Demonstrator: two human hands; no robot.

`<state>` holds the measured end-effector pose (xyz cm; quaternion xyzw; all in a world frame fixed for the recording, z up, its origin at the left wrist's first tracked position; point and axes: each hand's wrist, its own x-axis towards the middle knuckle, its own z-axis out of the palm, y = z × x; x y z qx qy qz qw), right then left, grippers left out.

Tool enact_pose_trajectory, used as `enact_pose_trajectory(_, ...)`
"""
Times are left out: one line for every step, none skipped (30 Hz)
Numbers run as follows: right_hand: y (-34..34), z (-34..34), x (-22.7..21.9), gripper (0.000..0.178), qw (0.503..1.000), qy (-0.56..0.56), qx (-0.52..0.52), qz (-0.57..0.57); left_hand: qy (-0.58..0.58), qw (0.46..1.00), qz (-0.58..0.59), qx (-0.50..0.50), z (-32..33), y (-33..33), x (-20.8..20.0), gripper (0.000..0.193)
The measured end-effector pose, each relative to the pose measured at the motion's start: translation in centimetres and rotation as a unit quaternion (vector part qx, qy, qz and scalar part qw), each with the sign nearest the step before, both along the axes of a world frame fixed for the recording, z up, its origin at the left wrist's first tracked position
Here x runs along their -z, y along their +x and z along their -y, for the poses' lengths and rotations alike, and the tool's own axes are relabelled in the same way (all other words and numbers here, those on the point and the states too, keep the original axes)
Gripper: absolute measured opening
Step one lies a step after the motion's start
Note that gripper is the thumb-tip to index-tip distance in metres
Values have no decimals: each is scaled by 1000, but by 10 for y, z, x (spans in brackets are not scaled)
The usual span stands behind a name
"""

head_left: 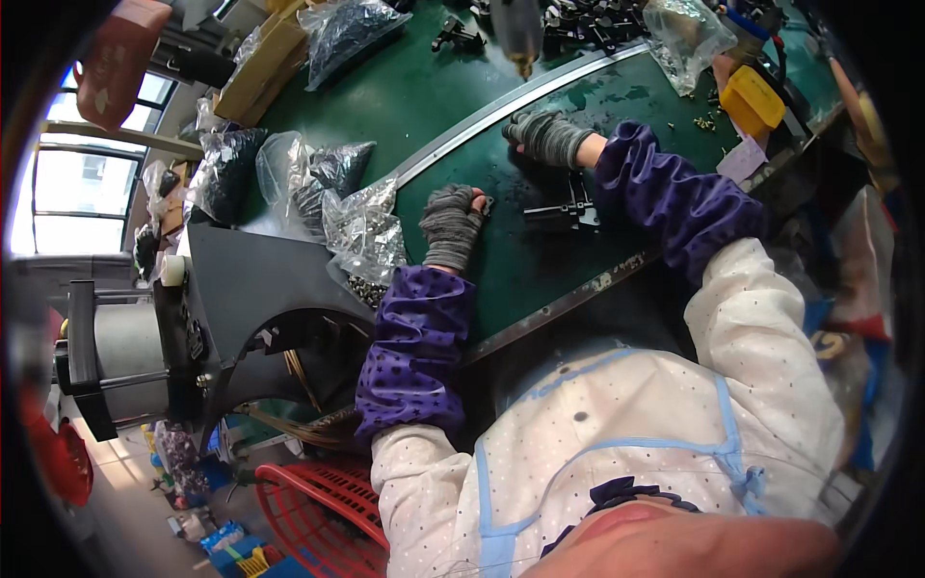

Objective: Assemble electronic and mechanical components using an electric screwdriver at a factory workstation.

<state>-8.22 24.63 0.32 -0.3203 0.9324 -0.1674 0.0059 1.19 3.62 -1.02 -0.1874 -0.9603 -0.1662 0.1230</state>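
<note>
Both my hands wear grey fabric gloves with the fingertips bare. My left hand (453,227) is closed above the green tabletop (501,279), next to a bag of small metal parts. Whatever it holds, if anything, is hidden by the curled fingers. Farther away and to the right, my right hand (551,140) is curled closed near a metal strip (453,140) that crosses the table. Its fingers hide anything inside them too. A black part with thin rods (568,209) lies on the table beside my right forearm, and neither hand touches it.
Clear bags of small metal parts (364,231) and dark parts (352,43) line the left and far side. A pointed tool (518,39) hangs over the table. Black parts (593,24) are heaped beyond it. Loose screws (708,122) and a yellow container (752,101) sit right. A grey machine (260,279) stands left.
</note>
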Motion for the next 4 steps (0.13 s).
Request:
enact_pose_trajectory(-7,0,7,20,998,50,-8,44,-1,1000,6,-3,-1,2,-1,16)
enact_pose_trajectory(-4,-6,9,15,996,38,-47,-70,44,999,-16,-24,0,5,-3,18)
enact_pose_trajectory(-4,-8,7,17,995,73,-33,-62,89,994,-38,-44,1,9,-5,20)
enact_pose_trajectory(-3,-7,12,17,995,73,-36,-55,94,995,14,-42,3,12,-5,28)
